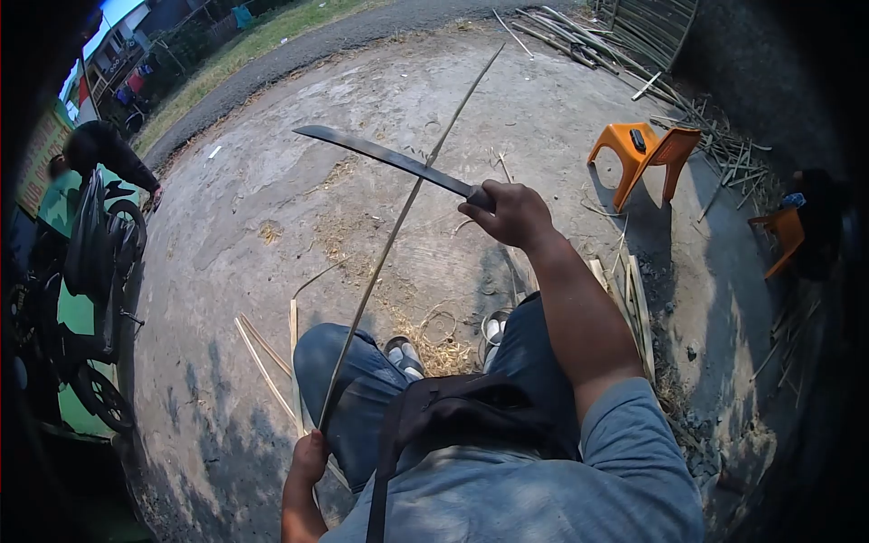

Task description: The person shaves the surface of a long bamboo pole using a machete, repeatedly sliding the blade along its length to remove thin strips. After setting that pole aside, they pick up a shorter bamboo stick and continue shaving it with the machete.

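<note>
My right hand [509, 214] is wrapped round the dark handle of a machete [380, 157], its long blade pointing to the upper left. The blade crosses a long, thin bamboo strip [387, 252] and appears to touch it; small chips show beside the crossing. Down at the lower left, my left hand [310, 458] grips the strip's near end. From there the strip slants up over my left knee to a thin tip at the upper middle. Pale split strips [262, 369] lie on the ground beside that knee.
An orange plastic chair [632, 149] with a dark object on its seat stands at the right. Bamboo poles [579, 41] and a heap of strips [735, 154] lie behind it. Shavings [442, 351] cover the ground between my feet. Motorcycles [95, 262] and a bending person [107, 149] are at the left.
</note>
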`<control>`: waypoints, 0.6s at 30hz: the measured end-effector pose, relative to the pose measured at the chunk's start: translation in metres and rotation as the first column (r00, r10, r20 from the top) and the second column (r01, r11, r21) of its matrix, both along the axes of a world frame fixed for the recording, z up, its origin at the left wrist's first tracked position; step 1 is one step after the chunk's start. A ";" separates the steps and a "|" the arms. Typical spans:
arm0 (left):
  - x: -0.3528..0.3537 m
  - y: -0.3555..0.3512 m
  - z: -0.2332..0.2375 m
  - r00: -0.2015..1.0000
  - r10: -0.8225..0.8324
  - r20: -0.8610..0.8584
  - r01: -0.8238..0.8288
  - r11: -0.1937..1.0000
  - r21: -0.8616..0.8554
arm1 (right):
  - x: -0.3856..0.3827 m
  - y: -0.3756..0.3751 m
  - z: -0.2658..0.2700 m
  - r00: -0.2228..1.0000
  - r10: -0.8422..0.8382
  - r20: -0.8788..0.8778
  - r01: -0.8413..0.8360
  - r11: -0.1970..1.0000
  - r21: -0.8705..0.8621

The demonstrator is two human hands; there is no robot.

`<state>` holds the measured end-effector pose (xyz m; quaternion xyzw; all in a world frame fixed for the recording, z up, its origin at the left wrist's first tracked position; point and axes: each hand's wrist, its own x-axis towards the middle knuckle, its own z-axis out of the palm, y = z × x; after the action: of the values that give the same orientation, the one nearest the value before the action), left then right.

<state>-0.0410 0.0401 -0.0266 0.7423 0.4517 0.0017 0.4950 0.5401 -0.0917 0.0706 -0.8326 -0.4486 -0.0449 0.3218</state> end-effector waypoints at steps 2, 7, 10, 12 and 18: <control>0.000 0.001 -0.003 1.000 0.023 -0.016 -0.023 1.000 -0.020 | -0.004 -0.004 0.006 0.999 0.036 -0.019 -0.036 0.999 -0.017; 0.000 0.002 -0.007 0.998 0.029 0.053 -0.025 0.997 -0.068 | -0.020 -0.002 0.004 0.968 0.240 0.076 -0.239 0.971 -0.024; 0.005 -0.004 0.000 0.997 -0.004 0.083 0.005 1.000 -0.017 | -0.034 0.006 -0.002 0.892 0.420 0.166 -0.421 0.907 -0.031; 0.002 -0.005 0.000 0.996 0.003 0.088 -0.001 1.000 -0.020 | -0.045 0.008 0.000 0.859 0.474 0.194 -0.472 0.880 -0.056; 0.002 -0.003 -0.004 0.995 0.001 0.100 0.003 0.999 -0.042 | -0.016 0.008 -0.003 0.925 0.355 0.138 -0.356 0.934 -0.014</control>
<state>-0.0392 0.0374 -0.0303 0.7308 0.4259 0.0292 0.5326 0.5240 -0.0839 0.0680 -0.7306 -0.6130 -0.0459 0.2974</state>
